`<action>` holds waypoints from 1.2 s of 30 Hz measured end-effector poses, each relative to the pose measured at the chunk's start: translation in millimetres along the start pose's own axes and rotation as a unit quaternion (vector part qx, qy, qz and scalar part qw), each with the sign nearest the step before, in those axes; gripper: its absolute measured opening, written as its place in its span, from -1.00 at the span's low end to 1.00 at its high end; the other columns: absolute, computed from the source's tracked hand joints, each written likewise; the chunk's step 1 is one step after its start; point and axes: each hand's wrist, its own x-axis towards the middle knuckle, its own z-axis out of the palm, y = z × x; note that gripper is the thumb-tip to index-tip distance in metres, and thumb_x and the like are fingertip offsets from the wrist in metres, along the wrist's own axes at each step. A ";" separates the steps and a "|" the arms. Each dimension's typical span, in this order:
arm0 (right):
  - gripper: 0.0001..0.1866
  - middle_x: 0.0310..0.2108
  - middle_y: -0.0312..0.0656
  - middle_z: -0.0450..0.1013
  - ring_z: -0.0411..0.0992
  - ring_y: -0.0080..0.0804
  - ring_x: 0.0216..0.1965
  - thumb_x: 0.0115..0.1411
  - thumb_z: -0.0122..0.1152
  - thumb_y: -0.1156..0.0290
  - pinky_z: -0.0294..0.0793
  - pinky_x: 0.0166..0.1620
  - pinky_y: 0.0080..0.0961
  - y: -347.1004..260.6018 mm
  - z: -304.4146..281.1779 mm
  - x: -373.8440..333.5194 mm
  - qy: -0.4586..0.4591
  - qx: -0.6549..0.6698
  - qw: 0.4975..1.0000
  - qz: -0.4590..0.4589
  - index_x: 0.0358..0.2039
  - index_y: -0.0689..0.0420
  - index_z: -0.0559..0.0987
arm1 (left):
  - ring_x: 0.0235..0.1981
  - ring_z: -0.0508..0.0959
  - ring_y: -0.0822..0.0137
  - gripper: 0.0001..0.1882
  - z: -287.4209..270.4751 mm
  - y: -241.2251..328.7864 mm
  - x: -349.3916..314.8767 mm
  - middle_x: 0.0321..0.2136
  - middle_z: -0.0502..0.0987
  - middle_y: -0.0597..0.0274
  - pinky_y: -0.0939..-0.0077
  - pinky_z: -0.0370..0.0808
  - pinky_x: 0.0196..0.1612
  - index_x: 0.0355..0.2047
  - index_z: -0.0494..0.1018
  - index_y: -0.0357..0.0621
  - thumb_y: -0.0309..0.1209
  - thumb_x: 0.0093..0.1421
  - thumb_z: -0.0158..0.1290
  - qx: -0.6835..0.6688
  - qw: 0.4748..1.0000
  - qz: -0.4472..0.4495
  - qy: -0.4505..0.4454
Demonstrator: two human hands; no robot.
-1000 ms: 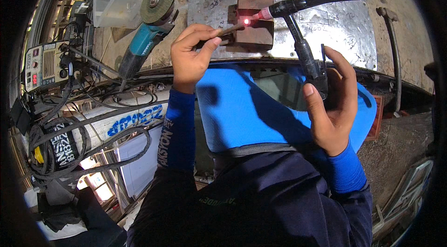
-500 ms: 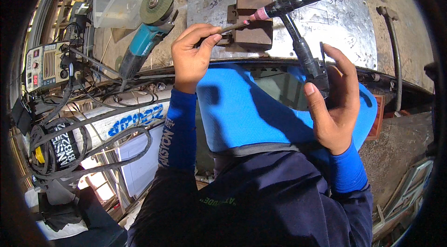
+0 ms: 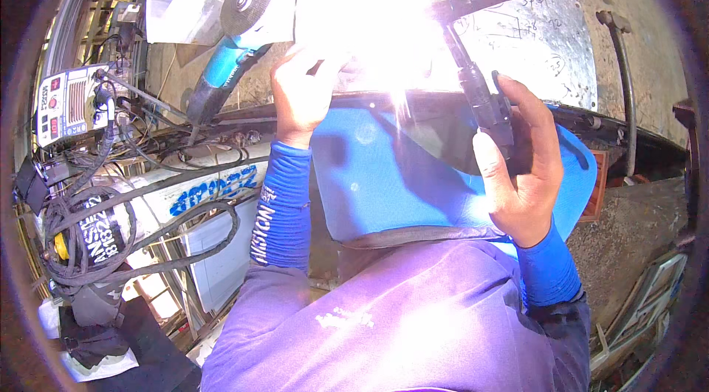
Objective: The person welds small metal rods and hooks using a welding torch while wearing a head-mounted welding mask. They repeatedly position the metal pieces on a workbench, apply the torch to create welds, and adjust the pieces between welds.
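Observation:
An intense white glare [image 3: 377,30] spreads over the middle of the metal plate, hiding the torch nozzle and the steel blocks. My right hand [image 3: 530,185] is closed around the handle of a black TIG welding torch [image 3: 480,89], thumb on one side and fingers on the other. The torch head points left into the glare. My left hand [image 3: 301,100] pinches a short metal rod at the glare's left side. That rod is washed out now; the earlier frame shows it held against the torch tip. Both forearms wear blue sleeves.
A teal angle grinder [image 3: 225,67] lies left of the plate, by a clear plastic container [image 3: 185,1]. Further left are a welding machine [image 3: 72,102] and a gas cylinder [image 3: 148,204] with coiled cable. A hammer [image 3: 624,89] lies at right; a blue padded panel [image 3: 347,170] is below.
A blinding arc has lit at the torch tip, bleaching the plate, the blocks and my fingertips. My right hand has shifted slightly left along the handle; my left hand has barely moved.

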 end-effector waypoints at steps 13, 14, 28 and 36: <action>-0.33 0.22 -0.06 0.42 0.48 -0.41 0.03 0.27 0.28 0.64 0.44 0.16 -0.49 -5.5 -4.5 3.1 0.042 0.064 0.993 0.092 0.38 0.31 0.33 | -0.19 0.66 0.34 -0.84 8.5 2.6 4.6 -0.22 0.71 0.10 0.50 0.57 -0.08 -0.13 0.72 -0.29 -0.57 0.29 0.28 -0.113 0.993 -0.018 0.011; -0.33 0.22 -0.06 0.42 0.48 -0.41 0.03 0.27 0.28 0.64 0.44 0.15 -0.49 -6.0 -5.5 3.3 0.044 0.065 0.992 0.098 0.39 0.31 0.33 | -0.17 0.65 0.36 -0.84 8.7 3.6 4.8 -0.20 0.71 0.10 0.52 0.56 -0.07 -0.11 0.72 -0.29 -0.55 0.32 0.27 -0.109 0.994 -0.025 0.005; -0.33 0.28 0.00 0.40 0.44 -0.37 0.15 0.26 0.24 0.69 0.41 0.22 -0.45 2.8 -1.6 3.8 0.007 0.022 0.999 -0.025 0.39 0.33 0.33 | -0.20 0.67 0.42 -0.81 12.0 -1.6 3.6 -0.20 0.75 0.14 0.55 0.57 -0.09 -0.07 0.73 -0.26 -0.53 0.34 0.26 -0.127 0.990 -0.063 0.001; -0.36 0.25 0.02 0.45 0.47 -0.32 0.20 0.24 0.25 0.71 0.39 0.28 -0.43 4.1 -1.0 1.2 0.002 -0.038 0.998 -0.054 0.36 0.34 0.39 | -0.21 0.67 0.43 -0.81 10.8 -10.9 1.9 -0.23 0.74 0.17 0.55 0.57 -0.12 -0.07 0.73 -0.27 -0.54 0.35 0.24 -0.052 0.998 -0.032 -0.002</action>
